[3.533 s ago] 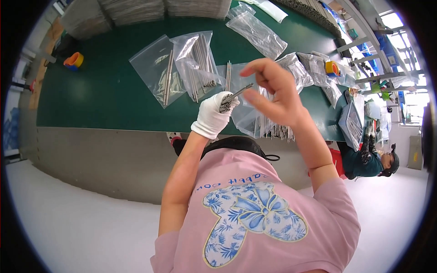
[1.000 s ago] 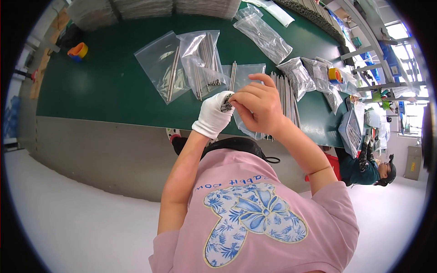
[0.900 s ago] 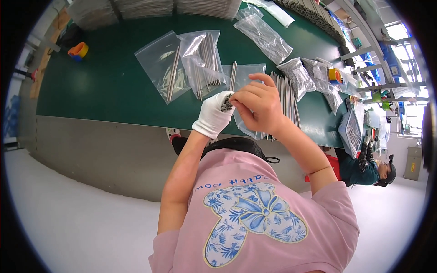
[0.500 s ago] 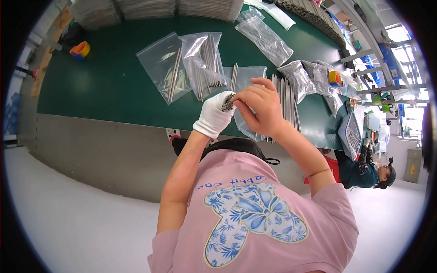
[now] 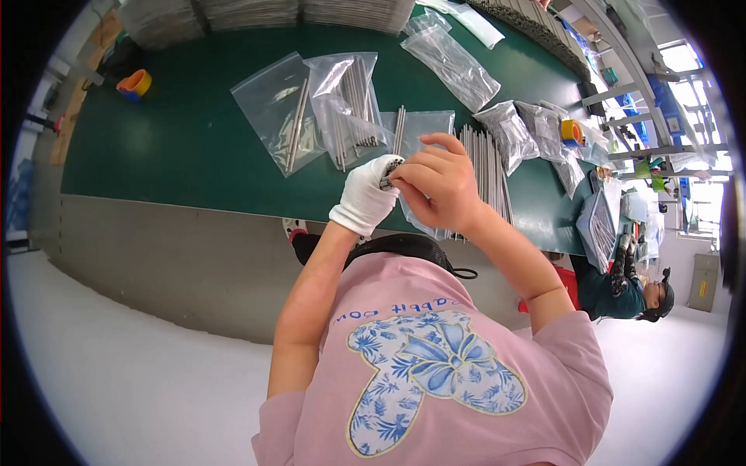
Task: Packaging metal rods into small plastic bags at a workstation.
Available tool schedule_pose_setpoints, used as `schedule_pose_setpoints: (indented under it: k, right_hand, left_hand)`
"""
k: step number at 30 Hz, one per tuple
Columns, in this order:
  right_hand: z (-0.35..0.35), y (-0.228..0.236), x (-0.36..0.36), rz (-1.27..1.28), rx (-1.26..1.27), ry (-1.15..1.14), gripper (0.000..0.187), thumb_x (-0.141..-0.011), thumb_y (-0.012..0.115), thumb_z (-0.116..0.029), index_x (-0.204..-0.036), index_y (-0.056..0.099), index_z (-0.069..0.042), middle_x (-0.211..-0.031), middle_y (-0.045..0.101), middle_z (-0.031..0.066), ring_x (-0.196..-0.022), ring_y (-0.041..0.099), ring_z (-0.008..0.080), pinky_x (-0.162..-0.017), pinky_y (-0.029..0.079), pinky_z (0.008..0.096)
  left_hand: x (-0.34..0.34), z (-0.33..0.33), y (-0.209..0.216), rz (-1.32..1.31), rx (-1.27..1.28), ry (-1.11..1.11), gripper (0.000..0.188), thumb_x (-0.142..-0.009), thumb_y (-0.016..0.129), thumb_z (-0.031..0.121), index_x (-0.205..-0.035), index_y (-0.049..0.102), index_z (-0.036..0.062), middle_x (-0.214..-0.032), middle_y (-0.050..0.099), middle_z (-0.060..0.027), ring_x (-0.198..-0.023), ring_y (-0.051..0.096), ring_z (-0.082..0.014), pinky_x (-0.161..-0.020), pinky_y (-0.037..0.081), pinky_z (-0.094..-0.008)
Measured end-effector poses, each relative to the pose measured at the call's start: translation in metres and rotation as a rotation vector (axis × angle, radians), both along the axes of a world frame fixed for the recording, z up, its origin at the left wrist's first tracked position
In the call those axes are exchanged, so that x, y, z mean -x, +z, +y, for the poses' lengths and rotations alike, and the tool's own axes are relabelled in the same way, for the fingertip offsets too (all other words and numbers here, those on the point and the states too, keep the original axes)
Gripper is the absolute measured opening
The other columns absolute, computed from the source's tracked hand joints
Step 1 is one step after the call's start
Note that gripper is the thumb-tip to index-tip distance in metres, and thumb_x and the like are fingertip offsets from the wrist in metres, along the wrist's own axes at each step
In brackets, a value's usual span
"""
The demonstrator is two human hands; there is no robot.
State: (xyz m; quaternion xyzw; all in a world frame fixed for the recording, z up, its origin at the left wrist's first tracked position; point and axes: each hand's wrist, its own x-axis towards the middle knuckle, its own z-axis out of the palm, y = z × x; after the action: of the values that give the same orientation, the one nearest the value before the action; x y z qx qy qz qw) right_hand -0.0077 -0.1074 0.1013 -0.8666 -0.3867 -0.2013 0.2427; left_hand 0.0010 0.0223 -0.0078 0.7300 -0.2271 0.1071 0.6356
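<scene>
My left hand (image 5: 367, 196), in a white glove, is closed around a small bundle of thin metal rods (image 5: 388, 172) just above the near edge of the green table (image 5: 171, 147). My bare right hand (image 5: 440, 186) touches the same bundle from the right, its fingertips pinching the rod ends. Beneath both hands lies a clear plastic bag (image 5: 423, 128) with a few rods on it, and a loose row of long metal rods (image 5: 483, 167) lies just to the right.
Two clear bags holding rods (image 5: 289, 116) (image 5: 350, 105) lie left of the hands, with more filled bags (image 5: 453, 66) (image 5: 513, 132) at the back and right. An orange and blue tape roll (image 5: 134, 82) sits far left. Another person (image 5: 633, 287) sits at the right.
3.5 s ago my right hand was raised with fingers spread above the rods; it has come down and closed onto the bundle. Since one second ago both hands have barely moved.
</scene>
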Motion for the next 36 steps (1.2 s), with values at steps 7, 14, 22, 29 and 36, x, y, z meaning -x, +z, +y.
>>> schedule_pose_setpoints:
  k: [7, 14, 22, 29, 36]
  right_hand:
    - [0.001, 0.003, 0.002, -0.018, 0.025, -0.032, 0.011, -0.068, 0.065, -0.003, -0.077, 0.062, -0.010, -0.069, 0.061, 0.0020, -0.063, 0.058, 0.0187, -0.085, 0.042, 0.0374]
    - [0.000, 0.011, 0.000, -0.026, -0.025, -0.032, 0.011, -0.069, 0.064, -0.004, -0.078, 0.062, -0.010, -0.070, 0.061, 0.0020, -0.064, 0.058, 0.0187, -0.085, 0.042, 0.0380]
    - [0.000, 0.005, 0.002, -0.011, 0.026, -0.013, 0.011, -0.069, 0.065, -0.003, -0.078, 0.062, -0.009, -0.071, 0.062, 0.0024, -0.064, 0.058, 0.0191, -0.085, 0.042, 0.0379]
    - [0.000, 0.002, 0.002, 0.014, 0.027, -0.019, 0.012, -0.070, 0.064, -0.003, -0.079, 0.062, -0.009, -0.070, 0.062, 0.0025, -0.063, 0.059, 0.0196, -0.084, 0.043, 0.0381]
    - [0.001, 0.009, 0.001, 0.029, -0.024, -0.010, 0.013, -0.072, 0.062, -0.002, -0.082, 0.058, -0.010, -0.073, 0.063, 0.0018, -0.063, 0.060, 0.0195, -0.085, 0.044, 0.0385]
  left_hand:
    - [0.000, 0.001, 0.000, 0.004, -0.005, -0.009, 0.016, -0.076, 0.062, 0.005, -0.091, 0.060, 0.0081, -0.081, 0.062, -0.0125, -0.073, 0.061, -0.0322, -0.063, 0.049, -0.0338]
    - [-0.001, -0.001, -0.001, 0.001, -0.006, 0.022, 0.015, -0.076, 0.062, 0.005, -0.091, 0.059, 0.0080, -0.081, 0.062, -0.0125, -0.073, 0.060, -0.0329, -0.063, 0.049, -0.0344]
    - [0.001, -0.001, -0.001, -0.004, 0.007, 0.019, 0.015, -0.076, 0.062, 0.006, -0.091, 0.059, 0.0084, -0.081, 0.062, -0.0125, -0.073, 0.060, -0.0329, -0.064, 0.049, -0.0345]
    - [0.001, 0.001, -0.002, 0.050, -0.003, 0.010, 0.016, -0.075, 0.063, 0.006, -0.090, 0.059, 0.0083, -0.080, 0.062, -0.0121, -0.072, 0.060, -0.0325, -0.063, 0.049, -0.0340]
    - [0.000, 0.000, -0.005, 0.042, 0.019, 0.039, 0.015, -0.075, 0.063, 0.005, -0.089, 0.058, 0.0074, -0.079, 0.061, -0.0130, -0.072, 0.060, -0.0331, -0.063, 0.049, -0.0352]
